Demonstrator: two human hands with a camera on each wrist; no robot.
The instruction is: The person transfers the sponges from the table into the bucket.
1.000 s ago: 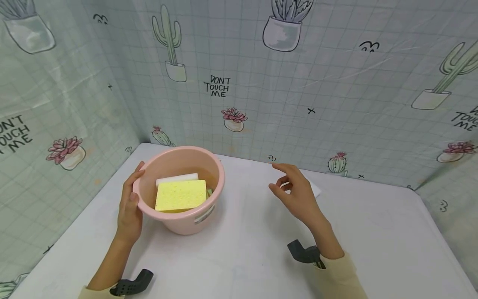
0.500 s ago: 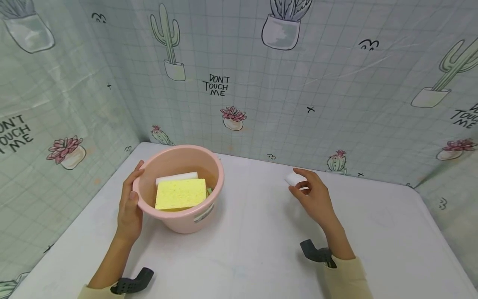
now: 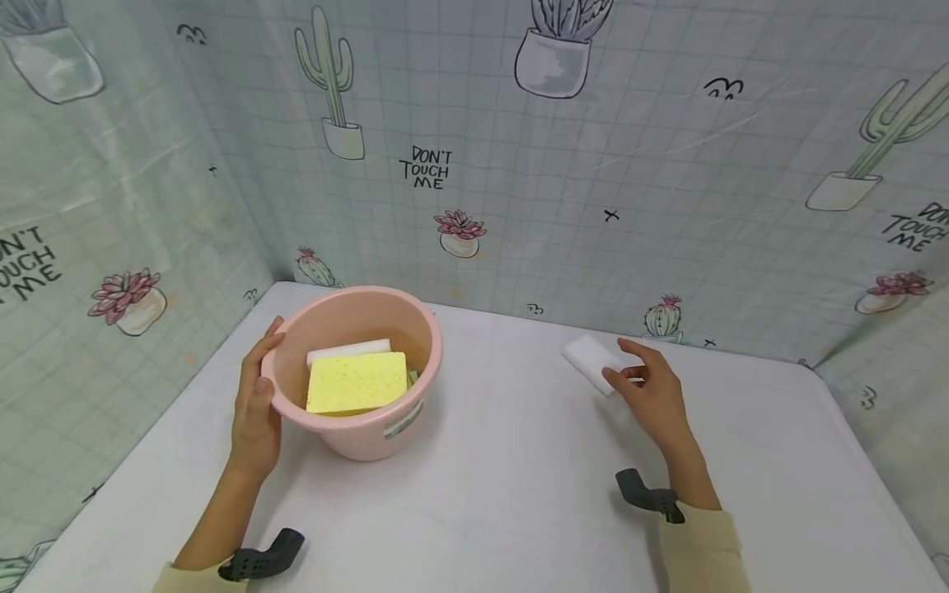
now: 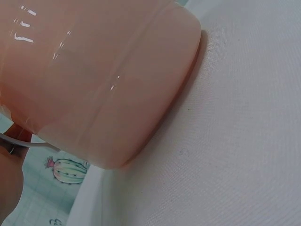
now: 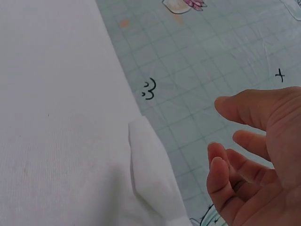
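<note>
A pink plastic bucket (image 3: 371, 441) stands on the left half of the table. My left hand (image 3: 255, 424) holds its left side, fingers and thumb at the rim. Inside the bucket lie a yellow sponge (image 3: 356, 383), a white block (image 3: 348, 350) behind it and a bit of something green, mostly hidden. A flat white rectangular piece (image 3: 591, 362) lies toward the back of the table; whether it is a sponge or folded cloth is unclear. Beside its right end hovers my right hand (image 3: 652, 395), fingers bent and parted from the thumb. The right wrist view shows nothing between them.
A white-covered table (image 3: 511, 494) bears everything. Behind it and on the left hangs a sheet (image 3: 519, 206) printed with potted cacti. Dark camera mounts (image 3: 263, 560) sit on both wrists.
My right hand has moved to the right across the white piece, uncovering more of it. My left hand and the bucket have stayed in place.
</note>
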